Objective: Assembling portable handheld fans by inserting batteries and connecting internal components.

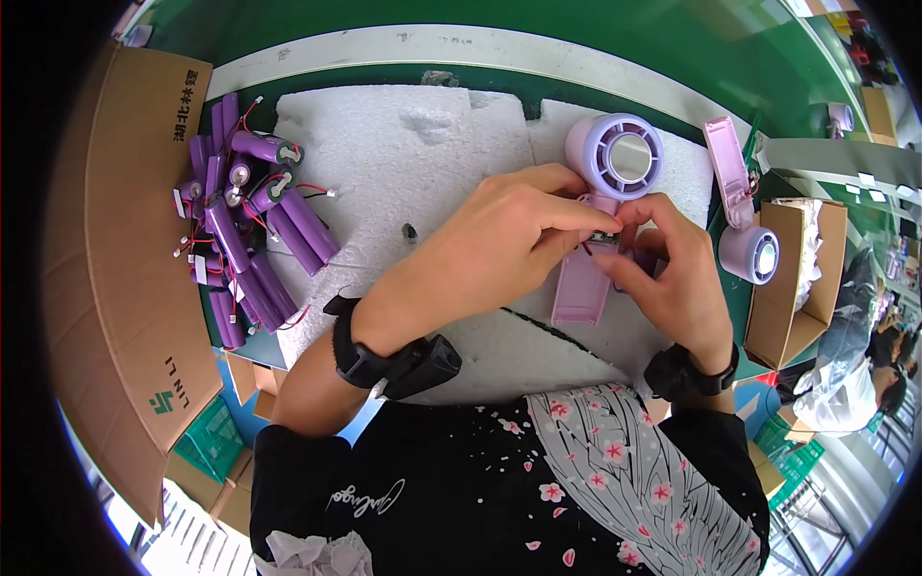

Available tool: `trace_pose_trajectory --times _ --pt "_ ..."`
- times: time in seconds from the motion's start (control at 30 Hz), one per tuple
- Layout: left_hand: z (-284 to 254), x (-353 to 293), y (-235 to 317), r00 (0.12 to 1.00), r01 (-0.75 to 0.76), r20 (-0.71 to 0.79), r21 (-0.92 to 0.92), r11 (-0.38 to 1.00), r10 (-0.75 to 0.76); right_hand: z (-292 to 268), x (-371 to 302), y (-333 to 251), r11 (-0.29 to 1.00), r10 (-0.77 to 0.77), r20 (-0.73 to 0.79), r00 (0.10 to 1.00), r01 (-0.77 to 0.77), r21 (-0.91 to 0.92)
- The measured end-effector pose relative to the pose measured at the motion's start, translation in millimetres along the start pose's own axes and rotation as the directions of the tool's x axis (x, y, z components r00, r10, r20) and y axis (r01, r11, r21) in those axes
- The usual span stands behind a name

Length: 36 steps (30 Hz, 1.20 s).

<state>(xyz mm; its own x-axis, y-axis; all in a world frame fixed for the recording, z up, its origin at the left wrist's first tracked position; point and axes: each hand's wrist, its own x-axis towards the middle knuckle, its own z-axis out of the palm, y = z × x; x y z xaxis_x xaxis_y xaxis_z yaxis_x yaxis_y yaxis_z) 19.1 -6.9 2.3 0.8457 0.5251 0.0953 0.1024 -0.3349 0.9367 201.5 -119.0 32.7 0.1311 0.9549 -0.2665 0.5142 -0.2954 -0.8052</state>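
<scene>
A light purple handheld fan [579, 298] lies on white foam, its round head away from me and its handle opened toward me. A small green circuit board [603, 237] shows at the top of the handle. My left hand [509, 240] comes over from the left, fingers closed on the fan at the board. From the right, my right hand [680, 278] is closed beside the board, its index finger and thumb near a dark wire; what it pinches is hidden. A dark purple piece shows partly between its fingers and the handle.
Purple battery cells [230, 235] with red and black leads lie piled at left beside a large cardboard box [144, 221]. Another opened purple fan [749, 252] lies at right by a small cardboard box [816, 288]. A pale rail [461, 46] borders the foam's far side.
</scene>
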Motion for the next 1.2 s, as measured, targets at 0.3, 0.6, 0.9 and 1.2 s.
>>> trace_pose_trajectory --times 0.3,0.6,0.9,1.2 --pt "-6.5 1.3 -0.9 0.999 0.025 -0.035 0.013 1.000 -0.025 -8.8 -3.4 -4.0 0.959 -0.243 0.014 0.970 0.243 -0.144" --pt "-6.9 3.5 -0.7 0.980 0.086 -0.170 -0.097 0.992 -0.101 -23.3 -9.2 0.0 0.840 -0.376 -0.084 0.923 0.302 -0.451" --pt "-6.2 1.7 -0.8 0.983 0.098 -0.148 -0.082 0.992 -0.109 -0.5 -15.3 -2.8 0.819 -0.404 -0.182 0.896 0.266 -0.509" --pt "-5.4 2.0 -4.9 0.985 0.059 -0.157 -0.050 0.997 -0.066 7.4 -10.0 -5.0 0.758 -0.397 -0.197 0.896 0.199 -0.622"
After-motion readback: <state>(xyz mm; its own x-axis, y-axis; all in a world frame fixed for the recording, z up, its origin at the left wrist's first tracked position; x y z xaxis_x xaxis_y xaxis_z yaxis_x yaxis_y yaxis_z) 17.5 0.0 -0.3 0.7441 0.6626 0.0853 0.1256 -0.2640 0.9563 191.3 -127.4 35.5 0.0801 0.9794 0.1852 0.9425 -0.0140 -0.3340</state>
